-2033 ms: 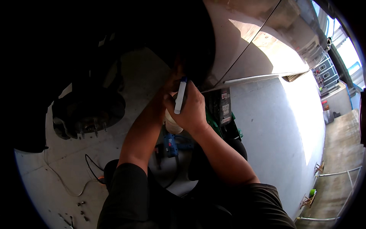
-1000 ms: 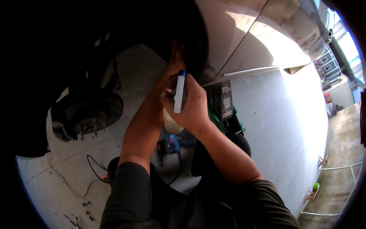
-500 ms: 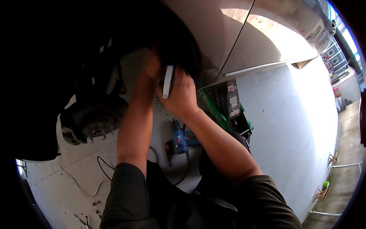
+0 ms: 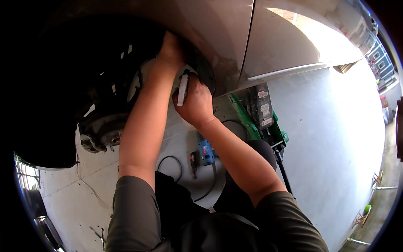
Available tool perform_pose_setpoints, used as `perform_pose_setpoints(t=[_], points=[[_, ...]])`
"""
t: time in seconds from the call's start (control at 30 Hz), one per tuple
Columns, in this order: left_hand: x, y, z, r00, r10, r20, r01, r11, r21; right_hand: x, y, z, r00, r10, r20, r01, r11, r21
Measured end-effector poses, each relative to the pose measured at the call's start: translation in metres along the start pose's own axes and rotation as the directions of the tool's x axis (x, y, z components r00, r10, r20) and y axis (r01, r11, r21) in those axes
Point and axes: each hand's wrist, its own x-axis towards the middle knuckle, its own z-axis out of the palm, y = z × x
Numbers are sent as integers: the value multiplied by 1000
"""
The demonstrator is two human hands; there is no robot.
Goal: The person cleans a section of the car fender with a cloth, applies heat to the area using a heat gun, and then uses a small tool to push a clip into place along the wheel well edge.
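My left hand (image 4: pixel 171 49) reaches up to the edge of the car's dark wheel arch (image 4: pixel 208 77); its fingers are lost in shadow. Just below and to the right, my right hand (image 4: pixel 195 101) is closed on a narrow white handle-like piece (image 4: pixel 183 89) with a dark tip. I cannot make out its exact kind. The painted car panel (image 4: pixel 214 38) curves above both hands. Left of my left forearm, the bare wheel hub (image 4: pixel 111 136) with its studs sits partly in the dark.
A blue heat gun (image 4: pixel 205 151) and a small red-and-black tool (image 4: pixel 193 164) lie on the floor between my arms. Beside my right forearm stands a green floor jack (image 4: pixel 245 117). A cross-shaped wrench (image 4: pixel 100 237) and a pale cable (image 4: pixel 90 189) lie at lower left.
The view has shifted, so the car door and jack appear further right. My left hand now shows higher, against the arch edge. My right hand keeps its hold on the white piece.
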Motion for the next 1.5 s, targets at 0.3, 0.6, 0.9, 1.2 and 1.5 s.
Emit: perform_pose_setpoints(t=[0.3, 0.6, 0.9, 1.2, 1.5], points=[[4, 39, 27, 848, 1, -530, 347, 754, 558, 9, 0, 0, 987, -133, -86, 131, 991, -22], [15, 8, 38, 926, 59, -374, 259, 621, 740, 12, 4, 20, 962, -186, -201, 169, 981, -96], [48, 23, 34, 706, 117, -699, 248, 883, 399, 2, 7, 39, 978, -170, -124, 152, 978, -144], [19, -44, 32, 610, 78, -789, 322, 885, 336, -8, 42, 50, 992, 110, 70, -89, 965, -247], [2, -31, -9, 851, -67, -521, 205, 955, 213, -8, 50, 46, 1000, 1, 11, 2, 970, -241]])
